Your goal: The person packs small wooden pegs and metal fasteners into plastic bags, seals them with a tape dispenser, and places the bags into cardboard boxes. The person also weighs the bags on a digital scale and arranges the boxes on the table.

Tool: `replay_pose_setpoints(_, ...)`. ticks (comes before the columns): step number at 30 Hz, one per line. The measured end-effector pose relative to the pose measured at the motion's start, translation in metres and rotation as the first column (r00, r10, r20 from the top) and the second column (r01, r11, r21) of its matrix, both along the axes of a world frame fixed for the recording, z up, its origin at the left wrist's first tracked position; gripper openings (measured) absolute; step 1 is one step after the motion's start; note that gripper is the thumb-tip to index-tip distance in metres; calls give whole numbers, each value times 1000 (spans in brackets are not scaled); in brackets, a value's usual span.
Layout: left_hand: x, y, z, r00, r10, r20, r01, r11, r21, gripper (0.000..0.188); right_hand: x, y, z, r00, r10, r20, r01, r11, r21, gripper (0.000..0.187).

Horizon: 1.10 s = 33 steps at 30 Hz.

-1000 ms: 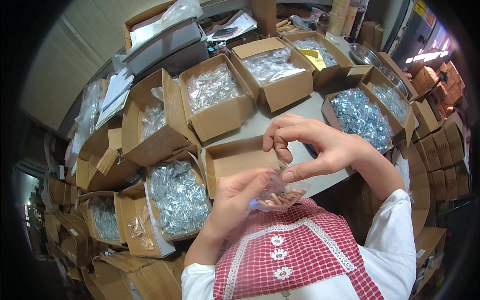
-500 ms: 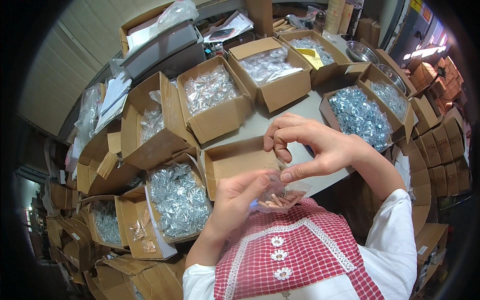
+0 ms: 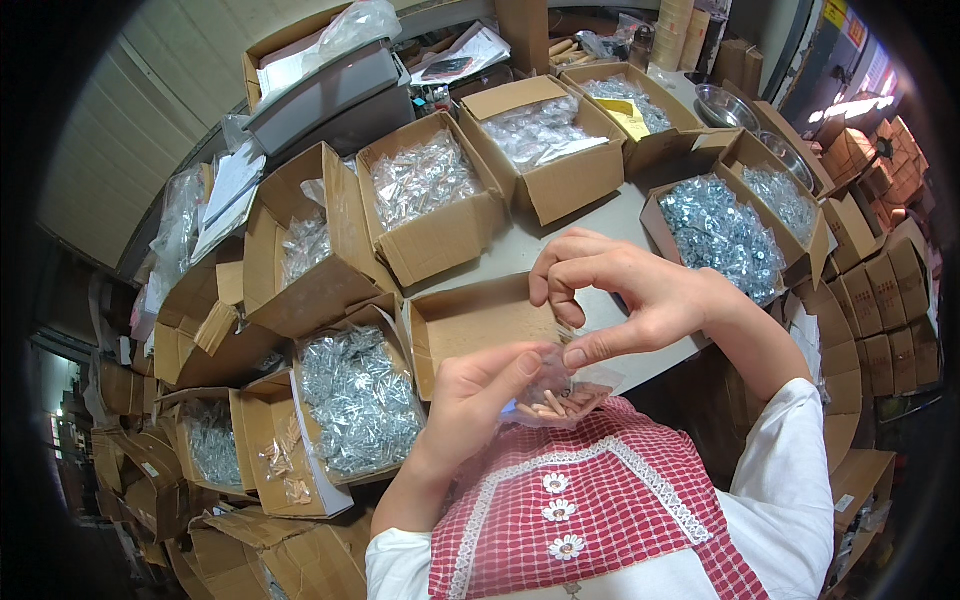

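In front of my chest I hold a clear plastic bag (image 3: 568, 398) with several short wooden dowels (image 3: 557, 404) at its bottom. My left hand (image 3: 482, 385) is closed on the bag's upper left side, thumb on top. My right hand (image 3: 645, 300) has its fingers curled and its thumb against the bag's top edge; the exact grip of its fingertips is partly hidden. Just beyond my hands lies a shallow cardboard box (image 3: 480, 325) with a bare bottom showing.
Around the pale table (image 3: 600, 222) stand open cartons: bagged screws (image 3: 360, 400) at left, bagged dowels (image 3: 425, 180) farther back, loose metal parts (image 3: 720, 235) at right. A small box (image 3: 262, 430) with bagged dowels sits at the left. Metal bowls (image 3: 727, 105) stand at the far right.
Almost nothing differs. Both hands keep their hold on the bag, and the view has shifted very slightly.
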<state>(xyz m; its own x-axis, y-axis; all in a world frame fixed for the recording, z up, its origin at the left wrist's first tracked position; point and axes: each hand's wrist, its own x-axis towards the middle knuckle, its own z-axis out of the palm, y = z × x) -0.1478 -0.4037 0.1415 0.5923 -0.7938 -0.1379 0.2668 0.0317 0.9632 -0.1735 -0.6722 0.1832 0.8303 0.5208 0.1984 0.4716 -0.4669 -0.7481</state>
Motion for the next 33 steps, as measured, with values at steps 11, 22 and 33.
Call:
replay_pose_setpoints(11, 1, -1, 0, 999, -9, 32, 9, 1000, -4, 36, -1, 2, -4, 998, -40, 42, 42, 998, -50, 39)
replay_pose_setpoints(22, -7, -6, -6, 988, 82, 135, -76, 996, -48, 32, -13, 17, -3, 881, -135, 453, 282, 920, -273, 41)
replay_pose_setpoints(33, -11, -14, -10, 930, 191, 314, -216, 975, 44, 21, -24, 38, 4, 821, -243, 516, 458, 821, -342, 54)
